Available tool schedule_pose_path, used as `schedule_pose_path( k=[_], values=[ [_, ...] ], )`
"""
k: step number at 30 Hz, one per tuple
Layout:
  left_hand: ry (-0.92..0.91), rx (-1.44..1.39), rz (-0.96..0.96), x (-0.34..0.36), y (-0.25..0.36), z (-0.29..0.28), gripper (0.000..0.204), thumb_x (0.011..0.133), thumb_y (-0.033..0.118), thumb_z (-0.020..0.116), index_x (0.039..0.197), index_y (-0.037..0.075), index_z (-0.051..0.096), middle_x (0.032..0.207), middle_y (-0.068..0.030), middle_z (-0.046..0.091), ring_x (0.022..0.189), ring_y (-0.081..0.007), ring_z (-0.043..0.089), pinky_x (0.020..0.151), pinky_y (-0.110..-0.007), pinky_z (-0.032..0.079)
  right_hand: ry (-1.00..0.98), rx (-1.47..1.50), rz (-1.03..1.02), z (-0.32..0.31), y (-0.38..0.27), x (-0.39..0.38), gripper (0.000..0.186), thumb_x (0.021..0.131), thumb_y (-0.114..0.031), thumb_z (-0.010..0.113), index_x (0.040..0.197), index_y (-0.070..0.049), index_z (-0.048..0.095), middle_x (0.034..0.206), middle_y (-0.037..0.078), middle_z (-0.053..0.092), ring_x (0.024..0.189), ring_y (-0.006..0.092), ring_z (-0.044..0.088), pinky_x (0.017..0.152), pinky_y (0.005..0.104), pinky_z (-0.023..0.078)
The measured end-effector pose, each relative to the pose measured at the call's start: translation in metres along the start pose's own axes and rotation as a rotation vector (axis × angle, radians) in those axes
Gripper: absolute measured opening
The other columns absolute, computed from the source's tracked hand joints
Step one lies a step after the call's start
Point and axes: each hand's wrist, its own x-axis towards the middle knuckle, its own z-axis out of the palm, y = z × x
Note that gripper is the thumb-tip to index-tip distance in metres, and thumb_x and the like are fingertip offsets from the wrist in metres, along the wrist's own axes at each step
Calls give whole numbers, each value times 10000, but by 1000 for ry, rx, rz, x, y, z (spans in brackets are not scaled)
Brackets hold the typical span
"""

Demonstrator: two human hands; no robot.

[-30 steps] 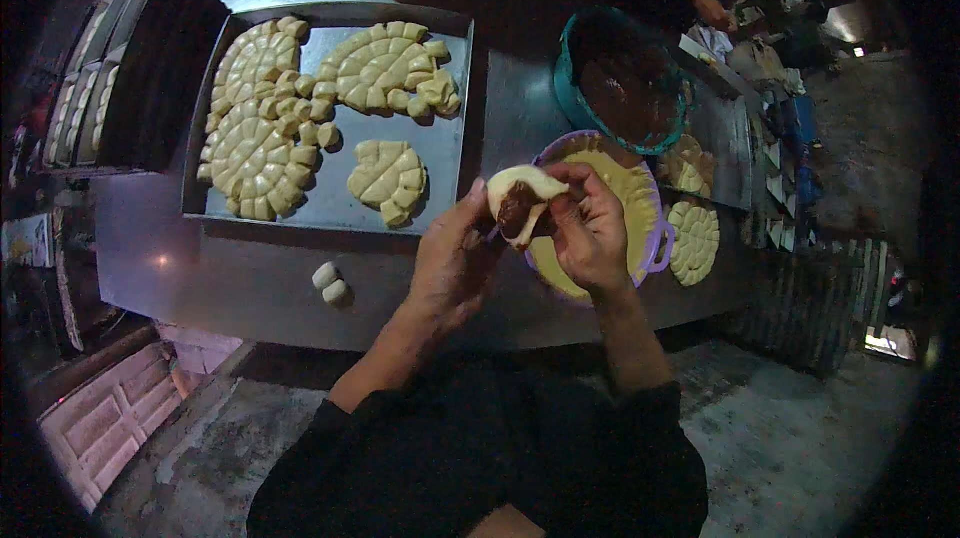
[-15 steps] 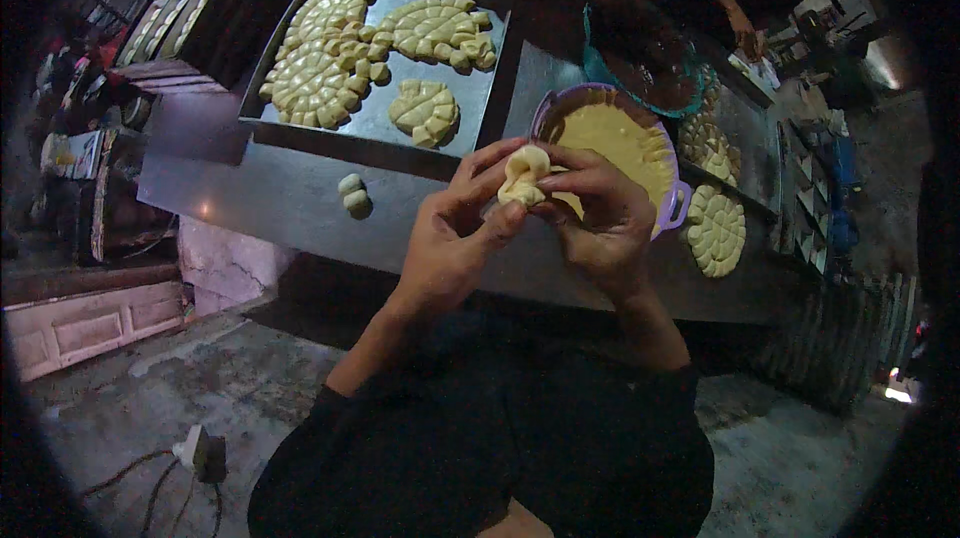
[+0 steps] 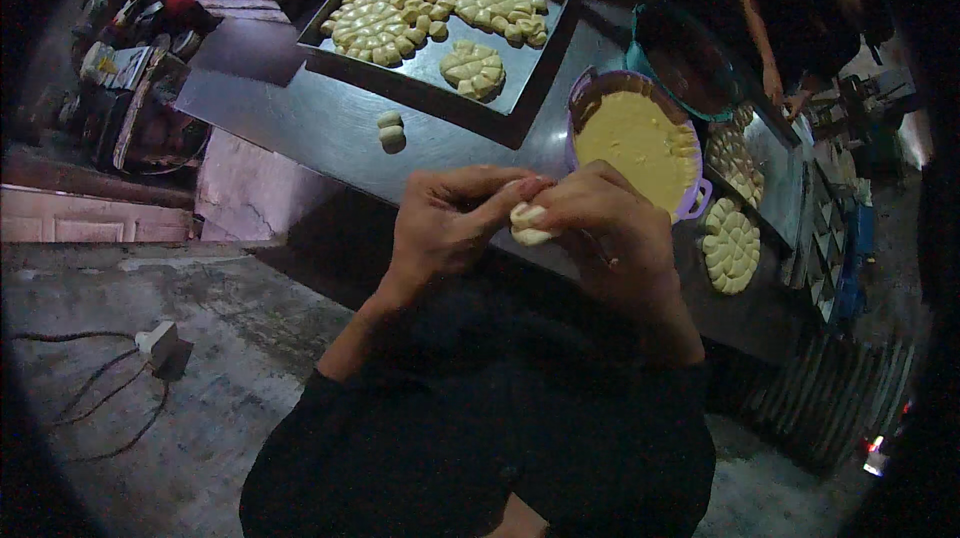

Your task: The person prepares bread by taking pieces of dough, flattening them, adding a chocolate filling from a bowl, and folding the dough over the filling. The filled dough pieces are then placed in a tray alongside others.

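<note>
A small pale piece of dough is held between my two hands, low in front of the table edge. My left hand has its thumb and fingers closed at the dough's upper left side. From the right, my right hand pinches the same piece, its curled fingers hiding part of it. Just beyond the right hand stands a purple basin of thick yellow filling. Two small dough balls sit together on the metal table to the left.
A large metal tray holds clusters of small dough pieces. A teal basin stands behind the purple one. Another dough cluster lies at the right. A co-worker's arm reaches in at the far right. A white socket block with cords lies on the floor.
My hands have drawn down toward me, and the dough, folded open before, is now pressed into a more closed, rounded shape. The whole view has shifted, with the table further up.
</note>
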Motion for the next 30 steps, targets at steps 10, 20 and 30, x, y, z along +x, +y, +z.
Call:
schedule_pose_path(
  k=[10,20,30],
  values=[
    [-98,-166,190,-6,-15,-28,327,842,151,760,1115,-18,700,1012,-97,727,914,-116,651,812,-257,514,25,-69,214,13,2,19,346,750,-14,768,1072,-88,666,882,38,636,841,199,587,738,321,474],
    [-95,-345,-316,44,-30,-124,352,949,250,650,1158,-32,671,1132,-83,677,983,-121,624,855,-266,509,-166,-190,278,73,46,83,529,728,-115,808,1216,-107,605,1016,44,689,889,260,597,779,383,458],
    [97,195,-74,72,-128,-207,228,891,188,701,950,-31,726,1050,-84,678,930,-147,651,813,-278,514,72,643,1022,197,156,71,499,769,-128,825,1174,-71,539,1025,30,560,922,142,573,800,282,500]
  ],
)
